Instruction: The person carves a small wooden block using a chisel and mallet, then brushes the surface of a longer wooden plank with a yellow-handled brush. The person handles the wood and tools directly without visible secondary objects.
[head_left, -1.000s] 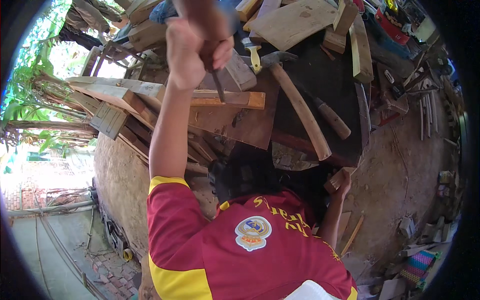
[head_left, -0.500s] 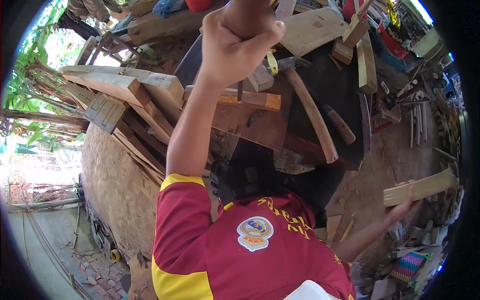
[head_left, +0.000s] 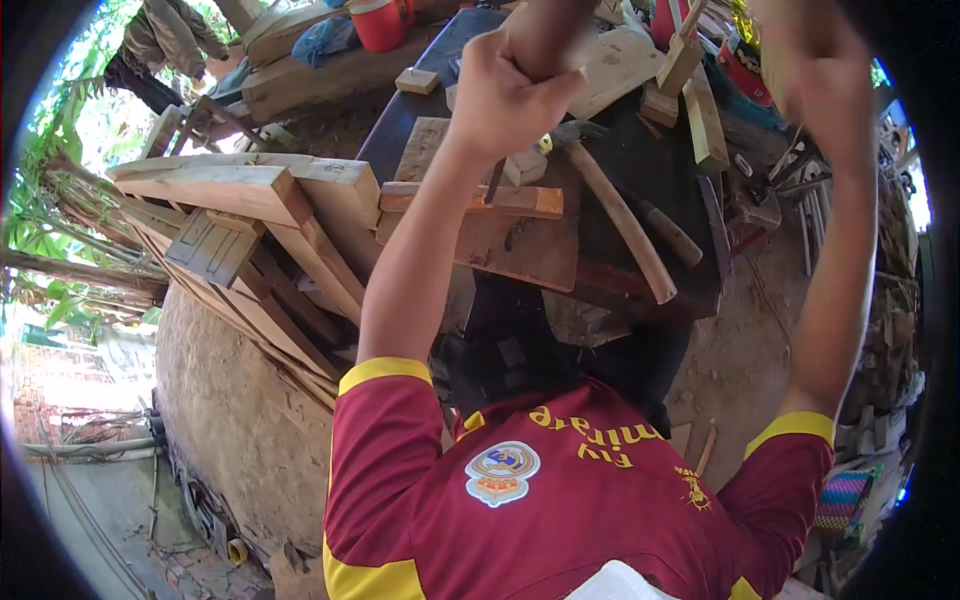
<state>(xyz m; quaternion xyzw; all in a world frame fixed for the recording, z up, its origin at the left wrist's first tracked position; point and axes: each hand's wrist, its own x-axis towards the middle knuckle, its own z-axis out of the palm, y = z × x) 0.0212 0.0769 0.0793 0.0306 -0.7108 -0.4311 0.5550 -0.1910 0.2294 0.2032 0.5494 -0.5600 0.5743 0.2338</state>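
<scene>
My left hand (head_left: 505, 100) is closed around the thick brown handle (head_left: 545, 40) of a chisel-like tool, whose narrow dark shaft reaches down to a strip of wood (head_left: 530, 203). That strip lies across a brown board on the dark worktable (head_left: 640, 165). At the upper right my right hand (head_left: 830, 95) is raised and closed on a pale piece of wood (head_left: 774, 65), blurred and partly out of the frame. Just right of the strip lie a claw hammer (head_left: 625, 220) with a curved wooden handle and another wooden-handled tool (head_left: 672, 236).
Long timbers (head_left: 230, 178) lean at the left of the table. Wood blocks (head_left: 680, 65) and a wide plank (head_left: 615, 70) lie toward its far side. A red container (head_left: 378, 25) stands beyond. A small wood block (head_left: 416, 81) sits at the far left edge.
My right arm has swung up from low on the right, bringing the pale wood to the upper right. My left hand keeps its grip; the view has shifted slightly.
</scene>
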